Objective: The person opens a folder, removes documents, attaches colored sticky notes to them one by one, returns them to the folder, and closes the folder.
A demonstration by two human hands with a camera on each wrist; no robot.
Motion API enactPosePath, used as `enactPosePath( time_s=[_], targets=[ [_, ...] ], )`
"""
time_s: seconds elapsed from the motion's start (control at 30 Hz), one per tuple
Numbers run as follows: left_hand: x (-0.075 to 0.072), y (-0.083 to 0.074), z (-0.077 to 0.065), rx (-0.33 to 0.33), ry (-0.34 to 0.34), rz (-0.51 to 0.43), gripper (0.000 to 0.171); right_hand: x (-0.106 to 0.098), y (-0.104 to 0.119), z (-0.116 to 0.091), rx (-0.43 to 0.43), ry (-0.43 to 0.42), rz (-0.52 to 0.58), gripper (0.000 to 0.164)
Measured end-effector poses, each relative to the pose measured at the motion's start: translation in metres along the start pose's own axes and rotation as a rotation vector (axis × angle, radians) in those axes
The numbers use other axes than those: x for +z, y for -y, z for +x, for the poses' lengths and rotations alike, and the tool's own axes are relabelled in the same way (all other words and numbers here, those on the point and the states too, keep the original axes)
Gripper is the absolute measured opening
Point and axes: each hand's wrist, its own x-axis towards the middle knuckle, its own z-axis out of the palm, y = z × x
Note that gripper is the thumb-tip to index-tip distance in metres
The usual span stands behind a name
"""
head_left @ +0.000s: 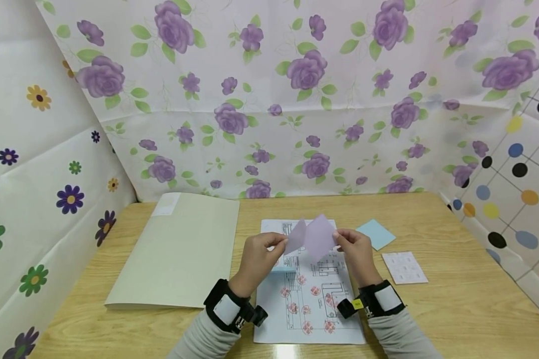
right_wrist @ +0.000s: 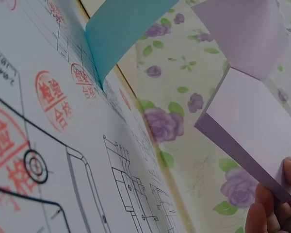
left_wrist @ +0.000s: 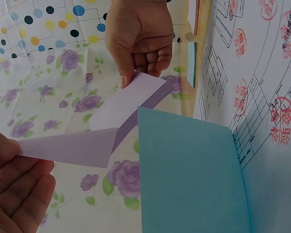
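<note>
A pale purple sticky note pad (head_left: 320, 237) is held up above a stack of printed drawings (head_left: 269, 319). Its far edge is pinched between the thumb and fingers of my right hand (head_left: 357, 249). My left hand (head_left: 261, 257) pinches the end of the pad's top sheet (head_left: 296, 238), which is folded back from the pad but still joined along one edge. In the left wrist view, a blue sticky note (left_wrist: 189, 170) stands up from the drawings, attached along one edge. Red round stamps (head_left: 315, 290) mark the top drawing.
A large cream folder (head_left: 184, 254) with a white label lies to the left of the drawings. On the right are a light blue sticky note pad (head_left: 376, 234) and a white patterned square pad (head_left: 404, 268). Flowered cloth (head_left: 274, 149) rises behind the wooden table (head_left: 467, 309).
</note>
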Motion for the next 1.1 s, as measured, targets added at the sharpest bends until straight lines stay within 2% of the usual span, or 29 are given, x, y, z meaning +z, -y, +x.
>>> enactPosePath(
  time_s=[0.33,0.77,1.1],
  targets=[
    [0.0,0.0,0.0,0.016,-0.003,0.02,0.005,-0.004,0.005,-0.003,0.023,-0.045,0.09,0.029],
    [-0.002,-0.001,0.001,0.02,-0.009,0.036,0.005,-0.003,0.004,-0.001,0.011,-0.155,0.084,0.026],
    [-0.003,-0.002,0.001,-0.029,-0.004,0.014,0.005,-0.016,-0.004,0.009,0.061,-0.193,0.15,0.03]
  ],
)
